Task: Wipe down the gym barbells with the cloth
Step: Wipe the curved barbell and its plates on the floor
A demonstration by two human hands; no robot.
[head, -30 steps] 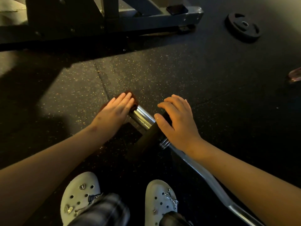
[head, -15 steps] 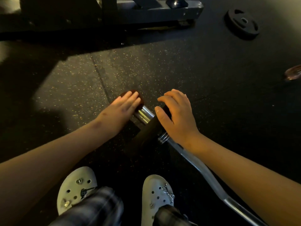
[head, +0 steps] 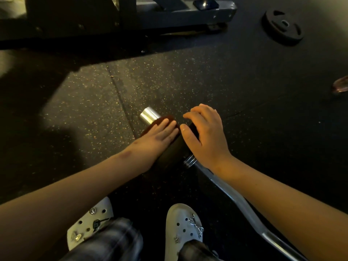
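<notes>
A chrome curl barbell (head: 228, 191) lies on the dark rubber floor, running from the lower right up to its shiny sleeve end (head: 149, 114). A black weight plate (head: 170, 153) sits on the sleeve. My left hand (head: 160, 135) lies flat with a dark brown cloth (head: 162, 118) pressed under its fingers onto the sleeve, right beside the plate. My right hand (head: 206, 134) curls over the plate's top edge, thumb toward me. Most of the cloth is hidden beneath my fingers.
A steel rack base (head: 188, 14) crosses the top of the view. A loose black plate (head: 282, 26) lies at the upper right, and a small shiny object (head: 340, 87) at the right edge. My white clogs (head: 182, 227) stand just below the bar.
My left hand has slid the cloth along the sleeve from its tip toward the plate, which bares the chrome end. My right hand has kept its hold on the plate.
</notes>
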